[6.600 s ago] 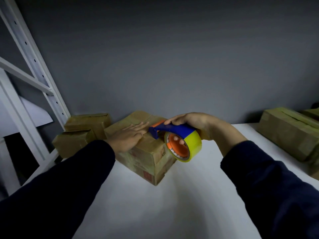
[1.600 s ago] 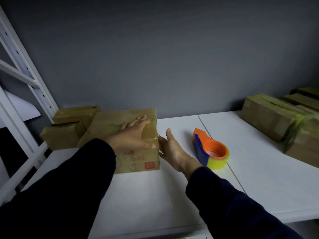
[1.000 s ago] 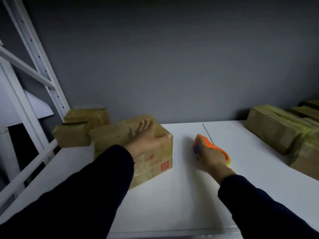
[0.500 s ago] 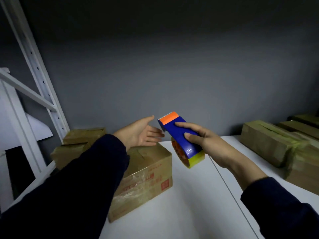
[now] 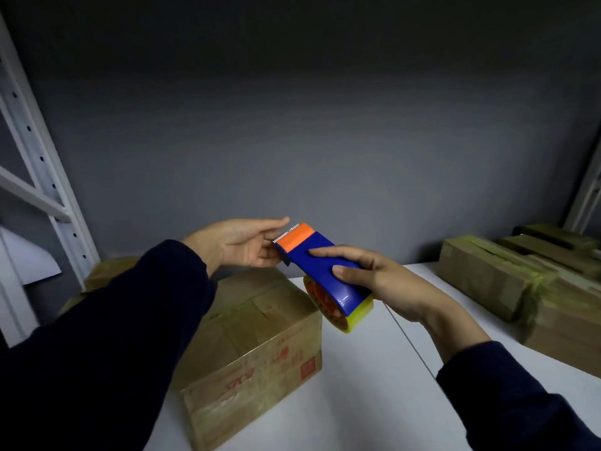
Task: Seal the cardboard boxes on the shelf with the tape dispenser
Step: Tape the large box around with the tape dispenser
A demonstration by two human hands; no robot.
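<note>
**Dispenser held over the box, left hand at its blade end**

Head view: the dispenser is in the air, above the far right corner of the box, which sits on the white shelf. The right hand grips its blue body, with the thumb on the near side and a finger laid along the top. The yellow roll hangs below. The left hand is spread loosely, palm toward the orange head, fingers nearly straight and reaching under the toothed blade. It has hold of nothing that shows, and whether a fingertip touches a tape end is hidden. Tape already crosses the box's top and front. Right-hand boxes and corner boxes lie further off.

Risks, as I judge them:
- **Nicked fingers:** bare fingers this close to the teeth could be cut if the right hand tilts or jerks.
- **Fouled tape:** an end lying flat on the roll may be hard to pick free, and a hurried pull could fold it onto itself.
- **Sliding box:** nothing steadies the box, so a first press of tape might shove it along the smooth shelf.
</note>
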